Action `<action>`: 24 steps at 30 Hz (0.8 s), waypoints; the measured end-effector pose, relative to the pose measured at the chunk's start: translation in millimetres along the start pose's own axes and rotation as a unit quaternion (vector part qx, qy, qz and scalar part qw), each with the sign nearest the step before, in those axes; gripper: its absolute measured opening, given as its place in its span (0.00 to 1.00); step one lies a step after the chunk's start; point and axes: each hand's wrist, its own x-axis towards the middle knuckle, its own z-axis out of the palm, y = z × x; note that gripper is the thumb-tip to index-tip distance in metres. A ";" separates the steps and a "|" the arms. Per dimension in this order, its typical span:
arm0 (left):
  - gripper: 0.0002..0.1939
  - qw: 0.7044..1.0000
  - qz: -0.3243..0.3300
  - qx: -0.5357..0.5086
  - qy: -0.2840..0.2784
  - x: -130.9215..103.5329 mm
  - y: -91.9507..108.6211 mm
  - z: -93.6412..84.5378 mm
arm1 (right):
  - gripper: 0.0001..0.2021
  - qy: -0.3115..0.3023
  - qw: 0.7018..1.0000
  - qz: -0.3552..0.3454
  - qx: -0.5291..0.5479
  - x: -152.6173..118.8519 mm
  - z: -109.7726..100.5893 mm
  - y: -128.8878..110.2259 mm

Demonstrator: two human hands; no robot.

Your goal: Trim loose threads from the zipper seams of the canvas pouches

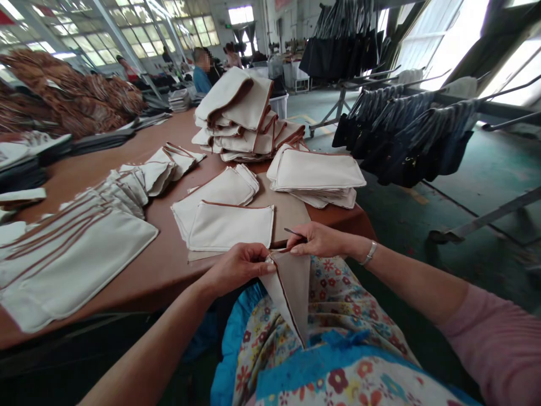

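Over my lap hangs a cream fabric panel (296,285) with a brown-trimmed edge, folded so that its lower end comes to a point. My left hand (243,268) pinches the panel's upper left corner between thumb and fingers. At its upper right edge, the fingers of my right hand (315,239) are closed on the cloth. A thin dark pointed tool (292,232) sticks out of that same hand; its kind is hard to make out. Just beyond my hands, a flat cream panel (231,226) with brown trim lies on the brown-covered table (167,256), overlapping other cream panels (224,189).
Neat cream panels (319,172) are stacked at the table's right corner, behind them a taller folded pile (236,121). A fanned row of panels (84,254) covers the left side. Racks of black bags (406,141) stand at right. A person in blue (202,76) is farther back.
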 end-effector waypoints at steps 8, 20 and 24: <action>0.15 1.000 0.004 -0.018 0.003 3.2 11.1 15.6 | 0.11 -0.063 0.996 -0.031 0.046 -4.1 9.1 -31.2; 0.10 0.996 -0.017 -0.067 0.050 10.5 9.5 25.9 | 0.13 -0.051 0.976 0.053 0.206 -11.2 14.2 -21.2; 0.09 0.997 -0.019 0.019 0.067 11.2 8.7 26.8 | 0.14 -0.004 0.985 0.027 0.170 -11.0 19.3 -19.5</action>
